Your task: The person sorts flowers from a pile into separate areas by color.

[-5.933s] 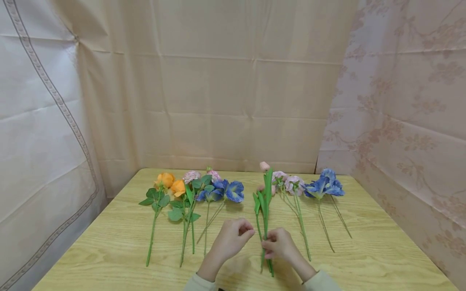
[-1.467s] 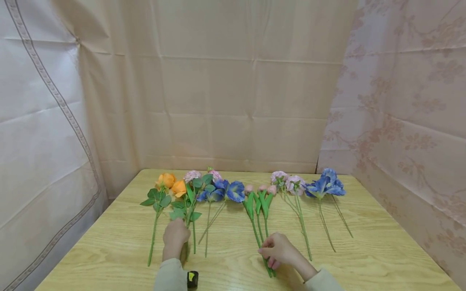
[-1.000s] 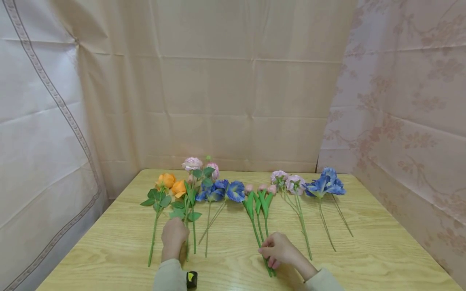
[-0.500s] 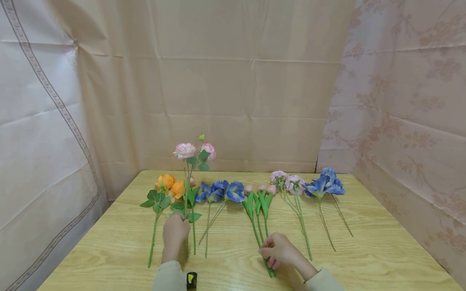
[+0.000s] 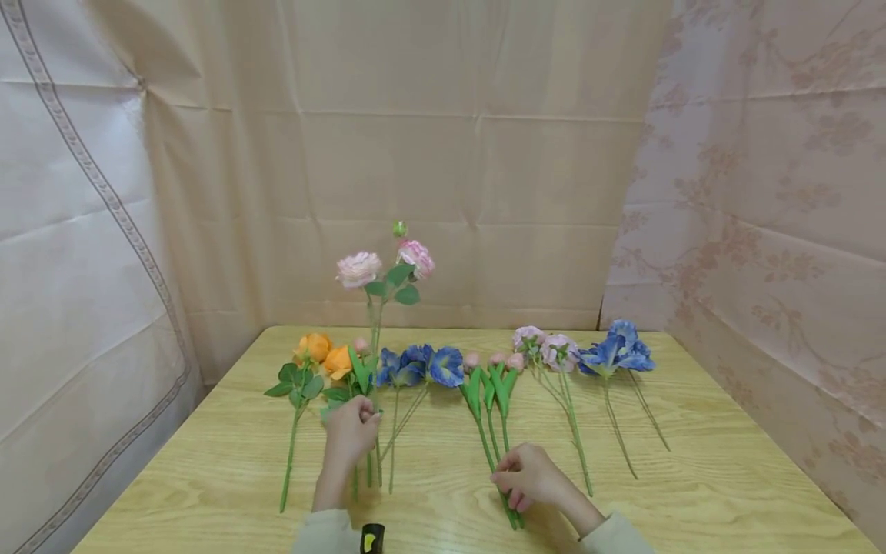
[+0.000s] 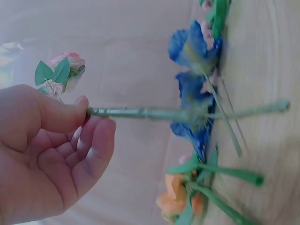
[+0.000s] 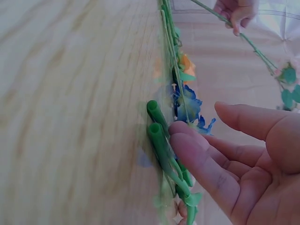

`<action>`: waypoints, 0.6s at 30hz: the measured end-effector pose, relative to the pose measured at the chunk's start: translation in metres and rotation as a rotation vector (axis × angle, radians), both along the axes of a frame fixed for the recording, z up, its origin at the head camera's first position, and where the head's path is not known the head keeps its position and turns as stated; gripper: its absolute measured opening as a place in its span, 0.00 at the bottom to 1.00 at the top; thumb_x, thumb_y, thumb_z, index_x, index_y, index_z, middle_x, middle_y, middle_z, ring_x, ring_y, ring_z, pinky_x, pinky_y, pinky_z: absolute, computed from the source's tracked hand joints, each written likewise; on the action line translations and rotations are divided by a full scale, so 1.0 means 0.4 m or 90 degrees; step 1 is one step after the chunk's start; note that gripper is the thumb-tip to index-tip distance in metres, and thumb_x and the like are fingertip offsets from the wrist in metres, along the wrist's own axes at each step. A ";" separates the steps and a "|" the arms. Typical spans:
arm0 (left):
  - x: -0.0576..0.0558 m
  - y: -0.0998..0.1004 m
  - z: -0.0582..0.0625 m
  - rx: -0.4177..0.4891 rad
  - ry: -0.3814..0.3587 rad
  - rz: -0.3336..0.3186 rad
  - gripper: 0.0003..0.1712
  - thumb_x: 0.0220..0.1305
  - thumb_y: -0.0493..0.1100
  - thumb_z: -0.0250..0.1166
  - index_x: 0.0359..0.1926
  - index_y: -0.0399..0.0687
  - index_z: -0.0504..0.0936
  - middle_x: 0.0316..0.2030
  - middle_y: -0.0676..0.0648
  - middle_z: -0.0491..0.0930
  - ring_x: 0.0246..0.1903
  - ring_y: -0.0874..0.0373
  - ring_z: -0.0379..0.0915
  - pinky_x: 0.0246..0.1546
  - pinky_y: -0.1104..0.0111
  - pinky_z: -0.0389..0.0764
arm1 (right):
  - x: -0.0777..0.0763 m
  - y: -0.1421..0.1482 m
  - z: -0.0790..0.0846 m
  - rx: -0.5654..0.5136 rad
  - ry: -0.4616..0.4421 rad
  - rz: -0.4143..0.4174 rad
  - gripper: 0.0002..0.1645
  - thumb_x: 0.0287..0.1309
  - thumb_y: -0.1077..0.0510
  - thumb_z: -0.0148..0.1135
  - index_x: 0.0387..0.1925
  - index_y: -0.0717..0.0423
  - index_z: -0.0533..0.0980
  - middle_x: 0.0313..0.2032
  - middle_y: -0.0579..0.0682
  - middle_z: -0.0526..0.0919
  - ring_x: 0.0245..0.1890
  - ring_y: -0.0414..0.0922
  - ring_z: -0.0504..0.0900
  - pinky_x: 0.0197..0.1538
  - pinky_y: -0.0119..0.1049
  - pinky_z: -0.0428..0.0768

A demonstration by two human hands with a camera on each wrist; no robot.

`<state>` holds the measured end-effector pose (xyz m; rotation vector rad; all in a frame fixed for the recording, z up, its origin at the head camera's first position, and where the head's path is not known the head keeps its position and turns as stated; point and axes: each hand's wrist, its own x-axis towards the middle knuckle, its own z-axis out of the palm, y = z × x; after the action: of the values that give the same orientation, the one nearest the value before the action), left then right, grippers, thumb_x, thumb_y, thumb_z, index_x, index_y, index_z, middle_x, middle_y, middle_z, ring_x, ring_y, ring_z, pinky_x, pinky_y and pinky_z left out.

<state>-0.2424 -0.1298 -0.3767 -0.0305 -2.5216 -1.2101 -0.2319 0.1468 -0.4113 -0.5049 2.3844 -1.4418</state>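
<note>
My left hand point(image 5: 349, 431) pinches the stem of an artificial pink flower point(image 5: 358, 269) between thumb and fingertips. Raised upright over the table, this flower bears two ruffled blooms, a green bud and several leaves; its bare stem point(image 6: 145, 113) runs through the grip in the left wrist view. Three pink tulips point(image 5: 494, 385) lie side by side near the middle. Beside their lower stems is my right hand point(image 5: 529, 477), fingers loosely bent. The right wrist view shows its thumb well apart from the fingers, whose tips are right at the green stem ends point(image 7: 157, 133).
Left of centre lie orange roses point(image 5: 314, 346), another pink tulip point(image 5: 361, 346) and blue flowers point(image 5: 443, 365). Pale purple flowers point(image 5: 559, 352) and more blue flowers point(image 5: 619, 352) lie at the right. Curtains point(image 5: 443, 154) hang behind the wooden table point(image 5: 208, 477).
The tulips, earlier bunched at my right hand, lie spread out. My left hand has moved left, taken the pink flower and raised it, now shifting slightly right. My right hand stays by the tulip stems.
</note>
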 end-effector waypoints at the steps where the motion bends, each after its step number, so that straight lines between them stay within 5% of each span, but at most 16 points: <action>1: 0.003 0.006 0.003 0.010 0.004 -0.018 0.03 0.52 0.29 0.60 0.28 0.33 0.73 0.20 0.48 0.71 0.16 0.60 0.68 0.17 0.70 0.71 | 0.000 -0.001 0.000 0.001 0.004 -0.002 0.10 0.53 0.62 0.59 0.32 0.69 0.76 0.18 0.52 0.77 0.14 0.48 0.78 0.18 0.37 0.77; 11: 0.023 0.074 0.015 0.110 -0.032 -0.215 0.06 0.54 0.25 0.58 0.25 0.34 0.70 0.18 0.48 0.68 0.14 0.59 0.71 0.17 0.65 0.77 | 0.009 -0.014 0.005 -0.043 0.026 -0.021 0.12 0.53 0.64 0.59 0.34 0.73 0.74 0.22 0.53 0.77 0.17 0.44 0.77 0.22 0.37 0.78; 18: 0.034 0.129 0.020 0.116 -0.045 -0.328 0.11 0.53 0.25 0.59 0.21 0.36 0.66 0.16 0.49 0.69 0.15 0.56 0.74 0.17 0.69 0.77 | 0.016 -0.022 0.018 -0.069 0.061 0.015 0.12 0.54 0.63 0.59 0.33 0.73 0.74 0.25 0.57 0.78 0.20 0.51 0.78 0.22 0.36 0.78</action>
<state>-0.2288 -0.0782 -0.3686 -0.6365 -2.5325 -1.6504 -0.2257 0.1380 -0.4041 -0.6396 2.3736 -1.5770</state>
